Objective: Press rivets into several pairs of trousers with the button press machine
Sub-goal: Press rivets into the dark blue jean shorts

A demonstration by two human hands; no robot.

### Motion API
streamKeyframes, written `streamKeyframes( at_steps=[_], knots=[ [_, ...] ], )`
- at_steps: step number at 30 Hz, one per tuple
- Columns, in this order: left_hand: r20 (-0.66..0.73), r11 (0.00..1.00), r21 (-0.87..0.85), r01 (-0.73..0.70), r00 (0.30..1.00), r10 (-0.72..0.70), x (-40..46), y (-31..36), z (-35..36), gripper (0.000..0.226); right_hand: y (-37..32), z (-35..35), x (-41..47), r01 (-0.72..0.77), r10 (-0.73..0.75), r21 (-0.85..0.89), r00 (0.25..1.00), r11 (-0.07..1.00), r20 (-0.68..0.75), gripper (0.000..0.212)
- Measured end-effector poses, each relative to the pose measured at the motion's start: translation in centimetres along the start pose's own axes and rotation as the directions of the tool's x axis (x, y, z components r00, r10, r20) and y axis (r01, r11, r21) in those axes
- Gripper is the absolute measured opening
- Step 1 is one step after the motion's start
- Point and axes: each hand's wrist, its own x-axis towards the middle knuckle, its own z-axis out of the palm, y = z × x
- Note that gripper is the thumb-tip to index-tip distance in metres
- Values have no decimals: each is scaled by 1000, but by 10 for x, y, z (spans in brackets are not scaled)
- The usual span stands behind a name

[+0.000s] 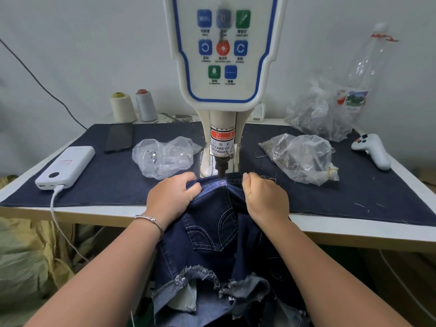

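1. The button press machine (223, 67) stands at the far middle of the table (354, 228); its punch (222, 167) hangs just over the denim trousers (212, 220), with little room beneath.
2. The left hand (171, 197) and right hand (265, 197) flank the punch closely.
3. Left: a clear bag of metal pieces (165, 156), a power bank (66, 166) and a phone (119, 138) leave open cloth along the near edge.
4. Right: another bag (304, 156) and a white controller (371, 149) stand farther back; the near right cloth is open.
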Motion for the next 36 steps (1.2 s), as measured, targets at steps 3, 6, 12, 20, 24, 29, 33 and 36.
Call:
streamKeyframes(
  at_steps=[3,6,12,20,24,29,33,36],
  knots=[
    [2,1000,4,-1,1000,1,0,0,1,22,0,1,0,-6,6,5,1000,1000,-10,41],
    [1,1000,2,0,1000,0,0,-1,0,22,0,0,0,-4,4,3,1000,1000,-6,42],
    [0,1000,21,3,1000,-3,0,0,-1,22,1,1,0,-4,4,-7,1000,1000,2,41],
    [7,1000,17,6,1000,-7,-1,2,-3,22,0,-1,0,-8,8,-2,1000,1000,6,41],
    [3,1000,9,14,1000,-14,-2,3,-3,32,-1,-2,-2,0,0,20,1000,1000,-25,41],
    [50,997,-72,31,998,-27,-3,6,-10,48,-6,-11,-1,-75,74,78,997,994,20,39],
    [10,940,-342,8,1000,-5,-5,10,-31,48,-23,-38,8,-110,114,306,993,945,5,43],
    [80,866,-488,112,993,-84,-6,16,-50,46,-36,-61,15,-292,240,549,956,784,166,46]
  ],
)
